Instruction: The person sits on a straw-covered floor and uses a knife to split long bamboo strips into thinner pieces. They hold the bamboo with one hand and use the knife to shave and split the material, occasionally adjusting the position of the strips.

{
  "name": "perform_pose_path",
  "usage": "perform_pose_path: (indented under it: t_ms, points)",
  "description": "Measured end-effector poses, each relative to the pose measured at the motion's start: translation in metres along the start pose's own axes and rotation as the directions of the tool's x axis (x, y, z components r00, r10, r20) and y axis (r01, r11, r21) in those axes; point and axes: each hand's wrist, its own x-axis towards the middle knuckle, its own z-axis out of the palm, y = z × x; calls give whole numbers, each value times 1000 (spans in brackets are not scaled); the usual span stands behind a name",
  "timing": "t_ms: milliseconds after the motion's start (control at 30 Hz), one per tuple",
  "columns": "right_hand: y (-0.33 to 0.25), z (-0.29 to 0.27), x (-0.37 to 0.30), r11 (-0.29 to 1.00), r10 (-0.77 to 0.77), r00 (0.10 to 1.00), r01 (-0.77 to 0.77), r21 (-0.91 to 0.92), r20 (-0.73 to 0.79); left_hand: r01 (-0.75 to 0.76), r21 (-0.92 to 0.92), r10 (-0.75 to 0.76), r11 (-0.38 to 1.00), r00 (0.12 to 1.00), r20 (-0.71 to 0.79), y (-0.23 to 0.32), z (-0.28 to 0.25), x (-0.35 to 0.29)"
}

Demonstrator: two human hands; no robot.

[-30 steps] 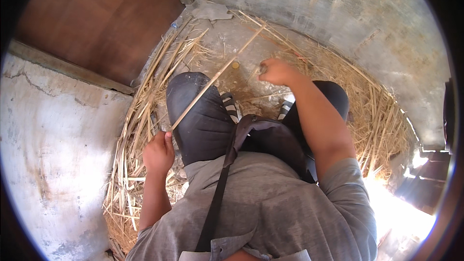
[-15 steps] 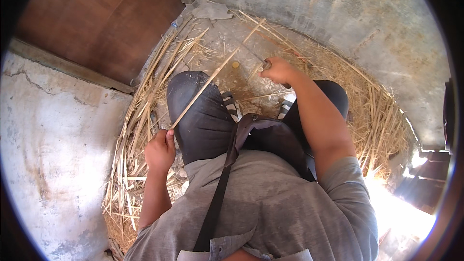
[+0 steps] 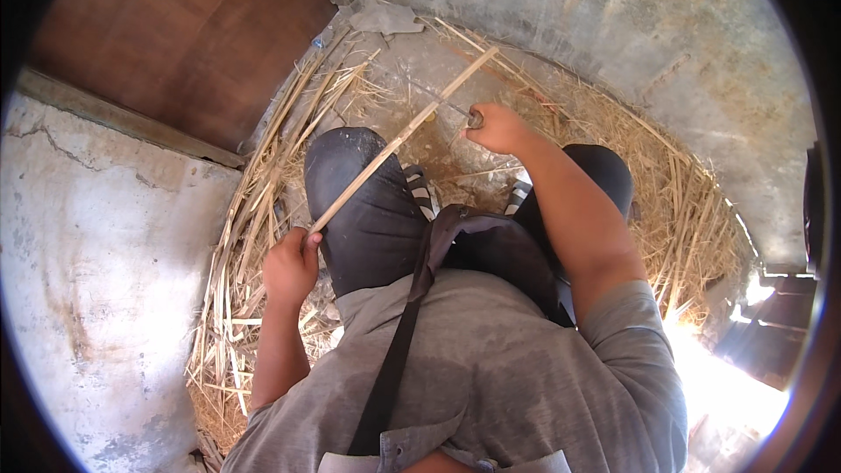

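L hand (image 3: 292,268) grasping pale strip (image 3: 387,155) at near end, strip slanting over L knee (image 3: 343,156); R hand (image 3: 503,129) gripping thin-bladed tool (image 3: 476,119), blade (image 3: 455,106) crossing strip, contact unconf'd

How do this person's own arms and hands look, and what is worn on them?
The left hand and right hand are bare and ungloved. The shirt sleeves are grey and short, leaving the forearms and wrists uncovered.
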Motion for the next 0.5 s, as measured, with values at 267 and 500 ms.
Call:
perform_pose_path:
  t_ms: [267, 500]
  points:
    - [-59, 2, -11, 957, -240, 917, 278, -81, 319, 41, -101, -19, 994, 978, 210, -9, -12, 10]
    - [5, -1, 2, 994, -103, 987, 107, -27, 122, 57, -105, -34, 993, 977, 213, -1, -9, 11]
